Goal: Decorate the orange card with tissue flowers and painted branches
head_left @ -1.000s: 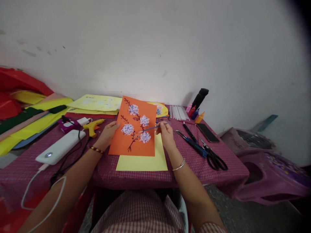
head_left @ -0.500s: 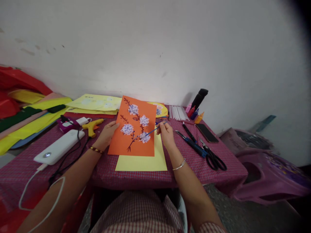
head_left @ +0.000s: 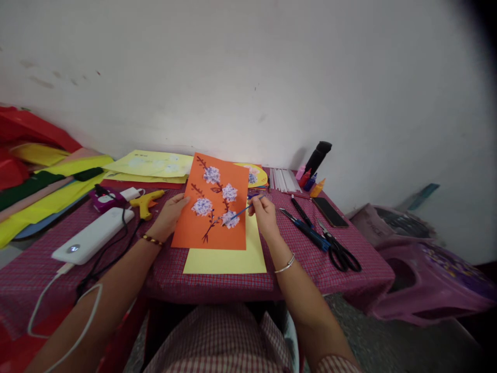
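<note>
Gripped at its left edge by my left hand [head_left: 173, 210], an orange sheet of paper [head_left: 186, 233] is held up at a slant, my fingers partly hidden behind it. It carries several white-and-purple flowers [head_left: 202, 207] and dark painted branches. My right hand [head_left: 263, 211] pinches a thin blue paintbrush [head_left: 245, 209], its tip at the lower right flower [head_left: 230, 219]. Below the orange sheet, a pale yellow sheet [head_left: 225, 263] lies flat on the checked tablecloth.
On the right lie black scissors [head_left: 341, 254], a blue cutter [head_left: 310, 234], a black pen [head_left: 302, 211] and a phone [head_left: 330, 211]. Paint bottles [head_left: 310, 181] and glue sticks [head_left: 285, 180] stand or lie behind. Left are a yellow glue gun [head_left: 145, 203], a white power bank [head_left: 93, 235] and cables.
The whole view has shifted very slightly. Both hands keep their holds, and the brush tip stays around the lower right flower.
</note>
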A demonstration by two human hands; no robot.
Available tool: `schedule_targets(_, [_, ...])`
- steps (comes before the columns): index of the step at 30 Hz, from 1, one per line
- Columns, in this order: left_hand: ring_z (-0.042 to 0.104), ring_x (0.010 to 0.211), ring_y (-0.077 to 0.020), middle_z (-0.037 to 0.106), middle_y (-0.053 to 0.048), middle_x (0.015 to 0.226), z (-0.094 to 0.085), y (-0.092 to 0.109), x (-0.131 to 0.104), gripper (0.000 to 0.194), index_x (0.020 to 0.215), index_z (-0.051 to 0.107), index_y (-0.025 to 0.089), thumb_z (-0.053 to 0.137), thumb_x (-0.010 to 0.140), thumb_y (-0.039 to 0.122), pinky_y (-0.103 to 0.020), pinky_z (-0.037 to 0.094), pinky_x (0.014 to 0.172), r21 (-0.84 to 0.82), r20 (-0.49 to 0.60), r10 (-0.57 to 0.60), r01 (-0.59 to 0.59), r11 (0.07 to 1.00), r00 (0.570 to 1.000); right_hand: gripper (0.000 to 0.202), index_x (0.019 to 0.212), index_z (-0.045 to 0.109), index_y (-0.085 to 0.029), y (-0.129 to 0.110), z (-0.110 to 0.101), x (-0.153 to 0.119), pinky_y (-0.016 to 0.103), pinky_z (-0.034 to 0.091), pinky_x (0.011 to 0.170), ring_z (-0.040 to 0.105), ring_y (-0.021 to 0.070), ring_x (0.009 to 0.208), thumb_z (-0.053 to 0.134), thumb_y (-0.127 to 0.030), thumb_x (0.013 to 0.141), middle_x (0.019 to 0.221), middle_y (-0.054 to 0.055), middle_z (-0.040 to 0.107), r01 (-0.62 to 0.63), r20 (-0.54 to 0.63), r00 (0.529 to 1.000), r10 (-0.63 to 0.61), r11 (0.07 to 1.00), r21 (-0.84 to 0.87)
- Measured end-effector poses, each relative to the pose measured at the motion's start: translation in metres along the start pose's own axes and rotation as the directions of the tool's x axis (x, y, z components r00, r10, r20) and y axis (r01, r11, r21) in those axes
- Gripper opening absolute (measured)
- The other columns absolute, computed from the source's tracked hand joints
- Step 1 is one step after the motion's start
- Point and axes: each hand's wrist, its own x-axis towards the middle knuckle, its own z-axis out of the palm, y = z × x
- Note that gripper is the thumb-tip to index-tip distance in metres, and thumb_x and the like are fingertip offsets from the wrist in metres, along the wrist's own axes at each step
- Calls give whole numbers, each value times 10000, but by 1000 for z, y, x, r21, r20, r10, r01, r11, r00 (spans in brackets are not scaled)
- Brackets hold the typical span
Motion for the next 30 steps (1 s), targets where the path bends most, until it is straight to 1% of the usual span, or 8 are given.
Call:
schedule_targets(3, [751,709,-250,768,-68,741,0,0,-1,259,910,728,165,791,670,240,-337,624,647,2,-1,2,-2,1000,1000,362,721,618,-216,-2,0,-1,253,420,514,528,117,500,605,-542,878,547,-36,578,19,11,1000,-19,998,-53])
schedule_targets(8, [748,708,-256,780,-84,776,-3,-2,2,275,928,732,165,794,676,256,-349,621,651,1,-1,13,-13,1000,1000,338,751,624,-218,-2,-10,4,246,421,510,521,112,491,594,-526,887,549,-40,575,39,-121,992,-40,999,-7])
schedule_targets(10, [745,696,-252,782,-82,778,-4,-3,3,297,942,731,160,795,667,251,-351,623,651,1,-4,14,-14,1000,1000,337,743,615,-220,-1,-13,6,243,428,512,518,107,487,597,-526,885,549,-43,570,35,-144,989,-29,998,44])
schedule_targets(14, [737,654,-238,776,-61,746,-3,-2,3,310,947,727,159,794,659,250,-336,622,616,1,-2,6,-6,1000,1000,344,740,614,-218,1,-11,6,239,436,503,523,106,476,614,-537,868,538,-43,572,-20,-75,997,27,995,95])
schedule_targets(19, [754,706,-258,774,-73,748,-1,-1,1,328,944,719,145,805,647,254,-348,632,641,-4,12,1,-1,1000,1000,363,757,635,-209,6,-5,4,234,450,498,547,108,491,621,-560,848,570,-34,603,-62,43,997,62,998,-10])
schedule_targets(24, [731,627,-227,765,-57,716,-3,-2,3,286,910,718,153,803,655,250,-314,616,586,-6,4,9,-9,1000,1000,343,776,633,-211,5,-12,9,227,457,498,553,104,504,621,-546,850,594,-32,607,-46,-53,998,46,999,0])
schedule_targets(27, [731,636,-221,762,-51,717,-4,-3,4,259,914,718,157,786,677,235,-313,615,600,-8,-3,12,-12,1000,1000,319,778,626,-215,3,-17,11,226,455,498,542,101,497,618,-525,853,584,-39,590,-33,-112,993,38,999,43])
schedule_targets(30, [730,641,-219,771,-58,741,-3,-3,3,256,934,727,161,771,692,232,-319,616,611,-8,-8,12,-12,1000,1000,285,783,624,-216,3,-19,12,231,456,498,549,104,492,621,-494,843,585,-37,602,-39,-109,993,49,995,90])
